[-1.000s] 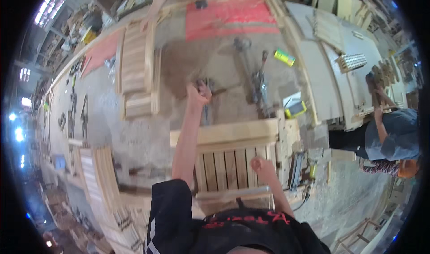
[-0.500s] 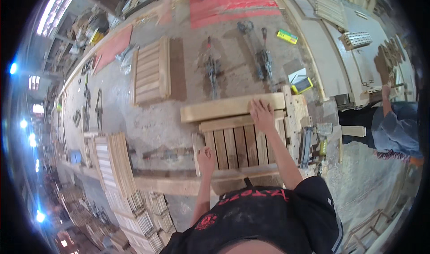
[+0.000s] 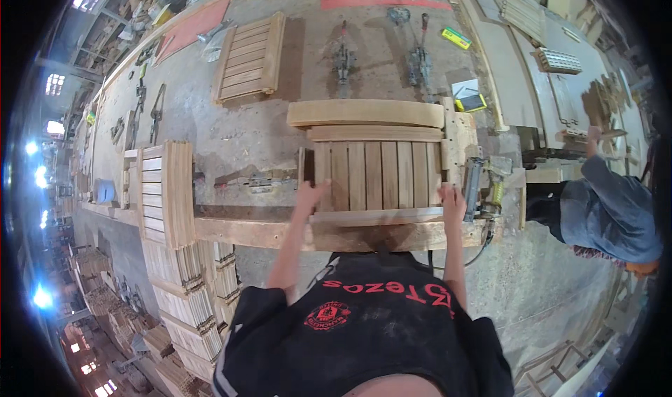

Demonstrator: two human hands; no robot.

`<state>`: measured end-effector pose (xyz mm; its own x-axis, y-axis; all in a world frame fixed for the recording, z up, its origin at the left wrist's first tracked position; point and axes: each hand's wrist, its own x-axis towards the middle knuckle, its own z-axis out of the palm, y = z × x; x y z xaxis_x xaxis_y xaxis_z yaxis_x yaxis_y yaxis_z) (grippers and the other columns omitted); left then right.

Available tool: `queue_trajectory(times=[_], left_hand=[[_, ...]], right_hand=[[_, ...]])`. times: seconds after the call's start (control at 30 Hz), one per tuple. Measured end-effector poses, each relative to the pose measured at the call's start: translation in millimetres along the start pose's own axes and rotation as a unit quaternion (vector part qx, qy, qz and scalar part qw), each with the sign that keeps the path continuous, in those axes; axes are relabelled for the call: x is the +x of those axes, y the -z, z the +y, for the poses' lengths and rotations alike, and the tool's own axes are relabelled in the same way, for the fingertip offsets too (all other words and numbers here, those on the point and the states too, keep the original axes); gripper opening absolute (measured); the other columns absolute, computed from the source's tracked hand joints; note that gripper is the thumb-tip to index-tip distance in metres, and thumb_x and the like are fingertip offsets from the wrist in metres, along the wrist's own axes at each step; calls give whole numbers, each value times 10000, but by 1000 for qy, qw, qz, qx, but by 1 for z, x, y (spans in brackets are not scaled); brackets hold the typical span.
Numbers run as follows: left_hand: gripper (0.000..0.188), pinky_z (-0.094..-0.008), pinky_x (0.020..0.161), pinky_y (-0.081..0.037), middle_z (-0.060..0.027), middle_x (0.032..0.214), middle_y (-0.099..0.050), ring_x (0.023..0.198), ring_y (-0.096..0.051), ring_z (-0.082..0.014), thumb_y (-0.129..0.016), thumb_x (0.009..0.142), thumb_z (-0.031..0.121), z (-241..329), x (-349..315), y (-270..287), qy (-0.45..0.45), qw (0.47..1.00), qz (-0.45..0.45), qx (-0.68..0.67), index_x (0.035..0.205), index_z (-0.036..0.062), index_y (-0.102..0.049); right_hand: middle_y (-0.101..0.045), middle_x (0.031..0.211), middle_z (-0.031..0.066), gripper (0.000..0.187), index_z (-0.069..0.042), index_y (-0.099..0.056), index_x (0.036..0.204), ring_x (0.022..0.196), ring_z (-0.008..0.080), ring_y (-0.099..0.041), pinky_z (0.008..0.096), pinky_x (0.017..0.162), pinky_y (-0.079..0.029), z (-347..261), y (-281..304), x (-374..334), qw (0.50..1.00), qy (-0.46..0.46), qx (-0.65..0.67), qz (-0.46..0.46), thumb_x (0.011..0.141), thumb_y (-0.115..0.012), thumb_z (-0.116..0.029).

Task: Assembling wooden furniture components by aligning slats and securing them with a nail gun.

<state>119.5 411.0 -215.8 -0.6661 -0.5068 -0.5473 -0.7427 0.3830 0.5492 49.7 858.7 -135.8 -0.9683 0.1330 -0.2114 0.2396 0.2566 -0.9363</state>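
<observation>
A slatted wooden panel [image 3: 382,176] lies on the workbench just in front of me, its slats running away from me. My left hand [image 3: 308,198] is closed at its left end, near the front corner. At the right end, my right hand [image 3: 453,202] has its fingers curled against the panel's edge. A thick wooden beam [image 3: 365,114] lies along the panel's far side. A short dark strip [image 3: 306,164] stands beside the panel's left end, and an upright wooden block [image 3: 458,141] borders it on the right.
Another slatted panel [image 3: 250,57] lies farther back on the bench, left of some metal clamps [image 3: 342,59]. Stacked slatted panels [image 3: 168,194] stand at left. A nail gun-like tool [image 3: 474,180] lies at right, near a co-worker [image 3: 602,211]. The bench's front rail [image 3: 238,231] runs before me.
My right hand has left the thick beam and come down to the panel's right end. My left hand has moved in to the left end. The view has shifted, showing more of the panel's near edge.
</observation>
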Motion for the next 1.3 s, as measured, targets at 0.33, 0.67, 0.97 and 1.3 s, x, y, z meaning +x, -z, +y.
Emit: queue_trajectory(times=[0.33,0.67,0.97,1.3], left_hand=[[409,-316,500,-407,-39,558,-527,549,-498,-110,-738,806,335,226,-179,99,-147,964,-144,-170,700,-49,-651],[357,-274,505,-344,53,720,-545,632,-452,-51,-704,868,374,-56,-146,413,-90,960,39,-262,797,26,-664],[701,-319,462,-404,-22,460,-466,445,-492,-129,-611,869,625,-251,-143,523,125,910,296,-261,536,9,-563],[774,-460,738,-543,-239,790,-690,829,-698,-378,-437,889,718,-322,-96,557,241,914,252,-207,814,-14,-677]], right_hand=[[-664,1101,139,490,13,-573,1255,1008,281,-621,381,886,-472,2,-8,-30,981,22,-190,-29,1012,-497,-406],[-680,805,168,397,27,-695,958,763,227,-626,386,725,-484,-179,-310,-35,950,125,-237,-159,898,-658,-363],[-665,831,258,494,37,-680,917,815,429,-655,442,704,-505,-389,-712,-102,776,441,-264,-365,868,-627,-452],[-659,1133,258,522,-1,-615,1230,1090,410,-616,445,911,-486,-411,-883,-78,695,461,-374,-406,891,-570,-397]])
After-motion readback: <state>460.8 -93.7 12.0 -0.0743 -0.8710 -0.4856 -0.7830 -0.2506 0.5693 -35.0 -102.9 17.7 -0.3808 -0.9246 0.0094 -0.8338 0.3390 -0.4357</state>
